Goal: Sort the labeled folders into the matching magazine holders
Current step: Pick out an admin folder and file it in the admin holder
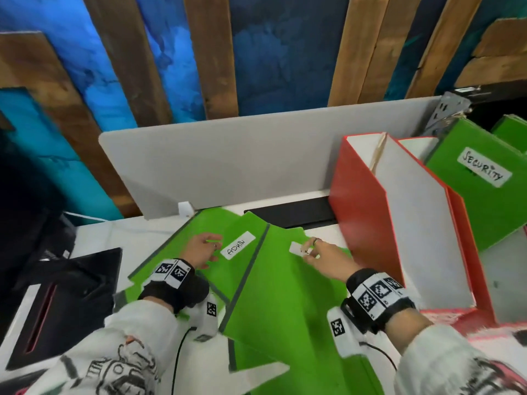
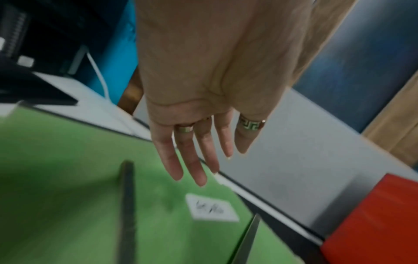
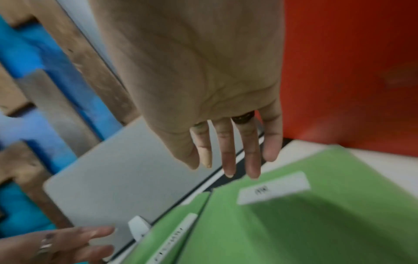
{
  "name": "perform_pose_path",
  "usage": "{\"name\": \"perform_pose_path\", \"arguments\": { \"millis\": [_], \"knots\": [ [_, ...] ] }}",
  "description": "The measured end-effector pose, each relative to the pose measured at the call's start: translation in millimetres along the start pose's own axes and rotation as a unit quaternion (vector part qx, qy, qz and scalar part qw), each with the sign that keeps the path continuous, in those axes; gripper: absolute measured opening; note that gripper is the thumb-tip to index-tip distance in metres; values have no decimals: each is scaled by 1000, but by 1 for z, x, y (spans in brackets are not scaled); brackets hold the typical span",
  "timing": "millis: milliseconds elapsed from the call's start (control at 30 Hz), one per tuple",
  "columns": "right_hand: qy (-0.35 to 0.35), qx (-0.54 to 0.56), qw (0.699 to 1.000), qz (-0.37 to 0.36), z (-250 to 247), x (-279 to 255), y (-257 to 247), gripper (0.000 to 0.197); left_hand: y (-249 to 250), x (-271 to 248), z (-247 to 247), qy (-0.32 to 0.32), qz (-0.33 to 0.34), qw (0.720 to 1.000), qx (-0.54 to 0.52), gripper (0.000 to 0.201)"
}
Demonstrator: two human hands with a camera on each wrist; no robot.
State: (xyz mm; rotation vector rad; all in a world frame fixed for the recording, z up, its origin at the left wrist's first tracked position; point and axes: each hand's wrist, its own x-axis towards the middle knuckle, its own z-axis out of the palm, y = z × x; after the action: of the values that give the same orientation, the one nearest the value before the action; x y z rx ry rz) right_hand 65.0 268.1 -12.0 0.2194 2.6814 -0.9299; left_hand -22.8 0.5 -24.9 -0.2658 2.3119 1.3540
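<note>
Printed grey sleeves (image 1: 137,352), black marker-tagged wristbands (image 1: 376,295), rings (image 2: 250,124)

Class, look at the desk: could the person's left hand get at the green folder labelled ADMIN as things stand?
Probably yes. The left hand hovers open just over the ADMIN folder, beside its label, with nothing between them. The right hand is over the neighbouring green folder, clear of the way.

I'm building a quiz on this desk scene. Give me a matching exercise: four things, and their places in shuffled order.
Things:
1. green folder labelled ADMIN
2. red cardboard magazine holder
3. green folder labelled SECURITY
4. grey desk divider panel

Places:
A. upright behind the desk
B. standing at far right
C. flat under the left hand
D. right of the flat folders

Pairs: 1-C, 2-D, 3-B, 4-A
</note>
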Motion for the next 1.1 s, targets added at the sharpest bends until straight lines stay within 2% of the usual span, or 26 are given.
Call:
{"name": "perform_pose_path", "arguments": {
  "millis": [133,300,500,600,733,867,967,1033,1100],
  "knots": [
    [-17,-27,995,90,25,6,35,10,-31,9,19,-42,-29,998,25,31],
    [-38,-80,979,184,40,-1,63,48,-40,13,54,-79,-18,995,56,42],
    [-56,-45,982,175,41,-4,73,57,-31,8,79,-49,-17,995,84,53],
    [-44,-11,985,165,39,-3,74,55,-27,4,85,-87,-22,993,75,54],
    [-41,24,986,158,38,-3,75,54,-32,1,87,-110,8,994,5,72],
    [30,59,986,155,38,0,75,57,-32,1,69,-76,59,993,-66,64],
    [85,80,982,150,36,6,73,51,-36,4,39,-3,76,990,-120,64],
    [73,77,984,142,37,11,73,42,-41,7,14,55,75,982,-166,65],
    [36,64,987,146,39,16,74,36,-46,9,-12,82,91,971,-207,52]
  ]
}}
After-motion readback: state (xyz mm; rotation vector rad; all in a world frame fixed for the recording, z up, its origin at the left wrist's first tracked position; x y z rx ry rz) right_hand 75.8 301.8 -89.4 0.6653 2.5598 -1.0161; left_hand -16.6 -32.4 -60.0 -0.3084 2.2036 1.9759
